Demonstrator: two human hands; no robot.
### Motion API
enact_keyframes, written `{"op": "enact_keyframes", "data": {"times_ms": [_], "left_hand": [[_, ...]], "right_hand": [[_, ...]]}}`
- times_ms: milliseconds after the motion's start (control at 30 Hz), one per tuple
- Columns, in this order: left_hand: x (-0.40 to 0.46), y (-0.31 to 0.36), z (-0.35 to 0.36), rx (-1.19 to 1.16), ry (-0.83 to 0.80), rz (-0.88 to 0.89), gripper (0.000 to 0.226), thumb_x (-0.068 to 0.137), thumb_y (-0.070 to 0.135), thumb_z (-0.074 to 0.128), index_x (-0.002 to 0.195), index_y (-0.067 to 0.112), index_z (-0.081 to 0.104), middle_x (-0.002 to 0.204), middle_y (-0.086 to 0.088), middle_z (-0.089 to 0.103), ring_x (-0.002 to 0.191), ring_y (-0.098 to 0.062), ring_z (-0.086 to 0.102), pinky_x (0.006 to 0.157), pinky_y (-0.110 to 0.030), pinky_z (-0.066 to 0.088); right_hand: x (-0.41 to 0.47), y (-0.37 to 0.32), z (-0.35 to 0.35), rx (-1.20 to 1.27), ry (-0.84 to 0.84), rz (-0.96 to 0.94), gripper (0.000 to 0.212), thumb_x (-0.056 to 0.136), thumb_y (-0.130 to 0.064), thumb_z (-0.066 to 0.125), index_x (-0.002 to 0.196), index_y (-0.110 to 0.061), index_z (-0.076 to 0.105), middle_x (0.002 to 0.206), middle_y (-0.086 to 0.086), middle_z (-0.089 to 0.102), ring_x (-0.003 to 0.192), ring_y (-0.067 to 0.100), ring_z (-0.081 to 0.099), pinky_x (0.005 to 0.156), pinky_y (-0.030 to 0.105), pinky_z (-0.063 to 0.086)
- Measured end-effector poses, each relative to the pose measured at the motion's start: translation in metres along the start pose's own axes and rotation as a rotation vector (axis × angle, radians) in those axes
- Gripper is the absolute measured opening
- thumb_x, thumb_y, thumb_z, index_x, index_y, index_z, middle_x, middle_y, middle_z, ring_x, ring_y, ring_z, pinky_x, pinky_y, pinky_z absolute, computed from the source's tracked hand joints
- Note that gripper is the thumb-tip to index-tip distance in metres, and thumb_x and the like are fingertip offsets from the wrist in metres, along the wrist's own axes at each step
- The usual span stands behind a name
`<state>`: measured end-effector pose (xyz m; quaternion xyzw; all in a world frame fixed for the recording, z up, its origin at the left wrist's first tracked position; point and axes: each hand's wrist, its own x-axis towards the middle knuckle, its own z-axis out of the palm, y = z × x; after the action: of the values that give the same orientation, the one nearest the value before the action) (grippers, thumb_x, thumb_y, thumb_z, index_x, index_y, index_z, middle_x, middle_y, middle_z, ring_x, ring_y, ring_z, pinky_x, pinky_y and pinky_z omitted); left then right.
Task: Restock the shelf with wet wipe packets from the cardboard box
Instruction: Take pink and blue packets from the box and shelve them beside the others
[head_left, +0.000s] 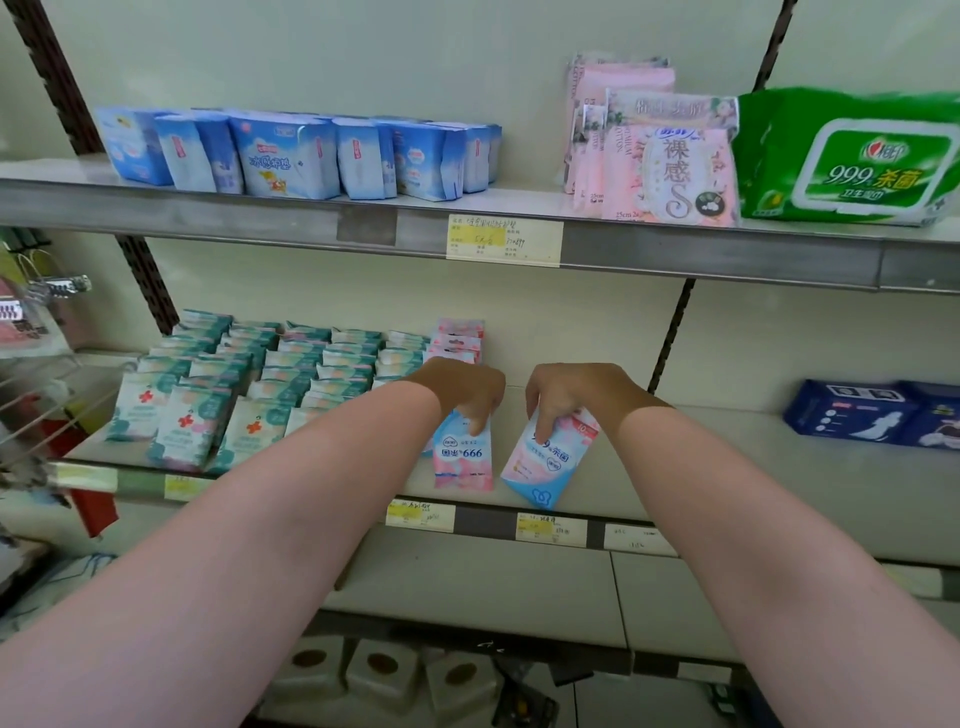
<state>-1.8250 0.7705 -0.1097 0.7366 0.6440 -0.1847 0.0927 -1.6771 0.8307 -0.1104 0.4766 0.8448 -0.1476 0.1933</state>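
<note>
Both my hands reach onto the middle shelf. My left hand grips the top of a pink and blue wet wipe packet that stands upside down near the shelf's front edge. My right hand holds a second pink and blue packet, tilted, its lower corner near the shelf lip. Behind my left hand, a short row of the same pink packets stands against the back wall. The cardboard box is out of view.
Rows of teal and white packets fill the shelf to the left. Dark blue packs lie at the right. The upper shelf carries blue packs, pink packs and a large green wipe pack. Price labels line the shelf edges.
</note>
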Motion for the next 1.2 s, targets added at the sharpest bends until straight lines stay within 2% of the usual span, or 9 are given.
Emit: {"op": "enact_keyframes", "data": {"times_ms": [400, 500, 667, 733, 800, 833, 967, 1100, 1200], "left_hand": [[-0.017, -0.012, -0.02, 0.045, -0.078, -0.04, 0.062, 0.077, 0.027, 0.081, 0.134, 0.026, 0.056, 0.14, 0.001, 0.053, 0.121, -0.026, 0.053, 0.094, -0.041, 0.048], [-0.028, -0.021, -0.031, 0.082, -0.102, -0.085, 0.062, 0.079, 0.03, 0.08, 0.136, 0.028, 0.055, 0.142, 0.002, 0.051, 0.124, -0.027, 0.051, 0.085, -0.038, 0.046], [-0.048, -0.045, -0.039, 0.098, -0.124, -0.154, 0.065, 0.078, 0.036, 0.079, 0.137, 0.03, 0.053, 0.144, 0.003, 0.045, 0.126, -0.026, 0.048, 0.082, -0.036, 0.041], [-0.054, -0.057, -0.038, 0.091, -0.132, -0.172, 0.065, 0.078, 0.037, 0.079, 0.137, 0.03, 0.053, 0.143, 0.004, 0.047, 0.124, -0.027, 0.049, 0.083, -0.036, 0.042], [-0.056, -0.068, -0.033, 0.087, -0.144, -0.182, 0.065, 0.074, 0.039, 0.081, 0.133, 0.031, 0.057, 0.139, 0.004, 0.051, 0.12, -0.028, 0.052, 0.088, -0.039, 0.046], [-0.057, -0.073, -0.03, 0.082, -0.153, -0.185, 0.064, 0.072, 0.04, 0.082, 0.131, 0.031, 0.059, 0.136, 0.003, 0.054, 0.117, -0.028, 0.054, 0.092, -0.042, 0.048], [-0.062, -0.089, -0.022, 0.028, -0.144, -0.179, 0.055, 0.069, 0.041, 0.083, 0.12, 0.03, 0.064, 0.128, 0.004, 0.06, 0.112, -0.027, 0.058, 0.096, -0.046, 0.049], [-0.06, -0.096, -0.018, -0.029, -0.157, -0.164, 0.056, 0.072, 0.039, 0.083, 0.124, 0.027, 0.062, 0.127, 0.002, 0.059, 0.111, -0.027, 0.058, 0.094, -0.043, 0.05], [-0.055, -0.095, -0.017, -0.045, -0.156, -0.158, 0.059, 0.069, 0.042, 0.084, 0.122, 0.028, 0.063, 0.126, 0.003, 0.06, 0.11, -0.026, 0.058, 0.096, -0.046, 0.049]], "right_hand": [[0.012, -0.011, -0.001, 0.184, 0.089, -0.106, 0.042, 0.071, -0.026, 0.088, 0.105, -0.011, 0.07, 0.099, 0.004, 0.074, 0.089, 0.022, 0.072, 0.082, 0.037, 0.056], [0.014, -0.026, -0.004, 0.231, 0.124, -0.177, 0.039, 0.073, -0.022, 0.086, 0.107, -0.011, 0.068, 0.102, 0.001, 0.071, 0.088, 0.021, 0.069, 0.075, 0.031, 0.053], [0.03, -0.059, -0.005, 0.275, 0.137, -0.246, 0.065, 0.072, -0.026, 0.087, 0.13, -0.013, 0.061, 0.11, -0.004, 0.059, 0.093, 0.017, 0.06, 0.075, 0.027, 0.047], [0.041, -0.071, -0.002, 0.269, 0.162, -0.254, 0.054, 0.072, -0.026, 0.086, 0.12, -0.014, 0.065, 0.103, -0.007, 0.056, 0.086, 0.014, 0.057, 0.065, 0.025, 0.043], [0.049, -0.084, 0.0, 0.238, 0.203, -0.243, 0.029, 0.074, -0.024, 0.085, 0.093, -0.019, 0.063, 0.09, -0.01, 0.051, 0.074, 0.011, 0.052, 0.056, 0.023, 0.036], [0.054, -0.09, 0.001, 0.233, 0.215, -0.24, 0.027, 0.075, -0.022, 0.084, 0.092, -0.019, 0.063, 0.09, -0.009, 0.052, 0.075, 0.011, 0.052, 0.056, 0.023, 0.036], [0.07, -0.108, 0.004, 0.176, 0.28, -0.229, 0.052, 0.078, -0.017, 0.081, 0.125, -0.009, 0.061, 0.115, 0.006, 0.062, 0.101, 0.025, 0.06, 0.075, 0.029, 0.045], [0.078, -0.111, 0.007, 0.151, 0.331, -0.144, 0.053, 0.085, -0.021, 0.073, 0.134, -0.011, 0.054, 0.13, 0.008, 0.059, 0.116, 0.028, 0.058, 0.095, 0.038, 0.05], [0.081, -0.106, 0.012, 0.11, 0.378, -0.094, 0.052, 0.085, -0.029, 0.073, 0.132, -0.014, 0.056, 0.133, 0.006, 0.058, 0.118, 0.028, 0.057, 0.097, 0.04, 0.05]]}}
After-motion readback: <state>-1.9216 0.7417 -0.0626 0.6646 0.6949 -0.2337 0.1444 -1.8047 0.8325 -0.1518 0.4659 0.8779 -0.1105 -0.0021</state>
